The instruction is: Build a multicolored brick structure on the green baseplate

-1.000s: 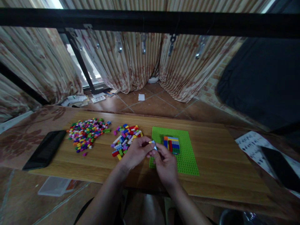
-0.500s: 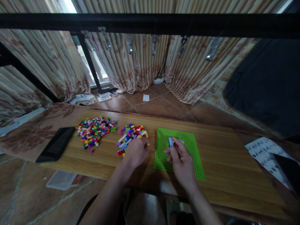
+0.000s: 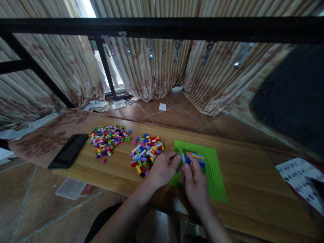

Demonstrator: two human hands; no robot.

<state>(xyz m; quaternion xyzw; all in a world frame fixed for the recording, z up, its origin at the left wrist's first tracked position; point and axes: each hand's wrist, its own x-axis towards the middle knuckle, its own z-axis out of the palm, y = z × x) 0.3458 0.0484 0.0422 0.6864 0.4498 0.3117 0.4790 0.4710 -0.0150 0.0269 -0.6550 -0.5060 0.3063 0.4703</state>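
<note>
While right fingers [image 3: 187, 169] pinch light-blue brick [image 3: 183, 158] at tips | left fingers [image 3: 174, 159] just beside | grip unclear

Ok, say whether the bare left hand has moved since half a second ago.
Yes: the bare left hand moved right, now reaching over the left edge of the green studded plastic baseplate.

Block build's [image 3: 200, 161] partly covered by the right hand [image 3: 196, 179] — and the dark device [image 3: 318, 188] gets cut off by the right edge. Sheet [image 3: 292, 176] print's too small to be read, tbh.
</note>
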